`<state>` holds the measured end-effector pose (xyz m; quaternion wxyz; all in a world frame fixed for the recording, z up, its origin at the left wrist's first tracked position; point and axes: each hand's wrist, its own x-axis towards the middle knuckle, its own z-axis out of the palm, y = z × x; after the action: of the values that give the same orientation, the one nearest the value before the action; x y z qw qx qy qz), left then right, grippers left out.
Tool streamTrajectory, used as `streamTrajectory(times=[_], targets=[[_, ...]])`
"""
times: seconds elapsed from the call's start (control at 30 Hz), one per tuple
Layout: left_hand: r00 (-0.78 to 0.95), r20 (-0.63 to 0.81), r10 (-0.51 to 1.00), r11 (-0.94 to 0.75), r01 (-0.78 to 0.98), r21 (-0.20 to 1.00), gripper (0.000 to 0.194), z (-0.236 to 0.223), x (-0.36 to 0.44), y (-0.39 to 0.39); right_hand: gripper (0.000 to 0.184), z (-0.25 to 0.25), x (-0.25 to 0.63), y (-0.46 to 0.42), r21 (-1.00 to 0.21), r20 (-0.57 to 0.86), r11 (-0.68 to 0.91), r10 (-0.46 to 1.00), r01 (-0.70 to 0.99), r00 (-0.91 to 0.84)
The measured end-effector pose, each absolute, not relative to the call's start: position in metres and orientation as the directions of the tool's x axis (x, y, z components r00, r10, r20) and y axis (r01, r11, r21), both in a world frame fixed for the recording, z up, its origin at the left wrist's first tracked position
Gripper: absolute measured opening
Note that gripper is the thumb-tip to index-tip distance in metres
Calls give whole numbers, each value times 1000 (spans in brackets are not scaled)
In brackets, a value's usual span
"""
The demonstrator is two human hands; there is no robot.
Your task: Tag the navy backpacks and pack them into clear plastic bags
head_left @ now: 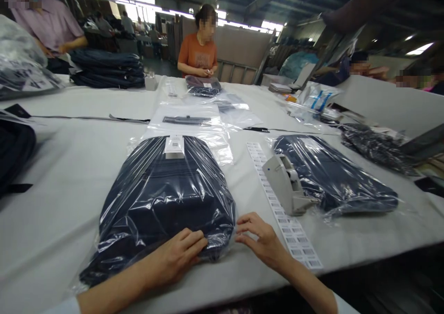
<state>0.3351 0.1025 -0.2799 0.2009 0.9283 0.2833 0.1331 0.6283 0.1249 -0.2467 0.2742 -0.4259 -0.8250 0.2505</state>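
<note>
The left hand rests on the plastic-wrapped bag's near edge, grip unclear; at its right edge, above bare tabletop, the right hand gapes.

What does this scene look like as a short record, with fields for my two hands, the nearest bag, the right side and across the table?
Left hand: left hand rests on the near part of the wrapped navy bag, fingers curled
Right hand: right hand beside the bag's right edge, fingers parted; contact unclear
Nearest bag: in clear plastic, white tag at its far end
Right side: barcode label strip, gray dispenser, second wrapped bag
Across table: person in orange shirt behind another wrapped bag
</note>
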Motion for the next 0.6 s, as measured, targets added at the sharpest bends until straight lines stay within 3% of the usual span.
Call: streamTrajectory(times=[0.13,0.27,0.33,0.47,0.6], targets=[[795,157,587,-755,466,462,45,-282,335,103,22,-239,621,125,-810,114,348,882,471,-457],[795,161,585,-752,457,475,51,-284,334,106,42,-262,631,124,-878,-152,-51,972,476,-177],[811,162,563,-775,449,445,52,-283,333,107,47,-279,630,125,-874,-235,-178,969,451,-74],[845,147,514,-807,417,418,57,-282,334,107,43,-300,620,134,-852,-251,-217,968,477,-8],[839,120,531,-786,435,440,61,-285,336,107,44,-287,627,139,-806,-237,-211,971,553,26]])
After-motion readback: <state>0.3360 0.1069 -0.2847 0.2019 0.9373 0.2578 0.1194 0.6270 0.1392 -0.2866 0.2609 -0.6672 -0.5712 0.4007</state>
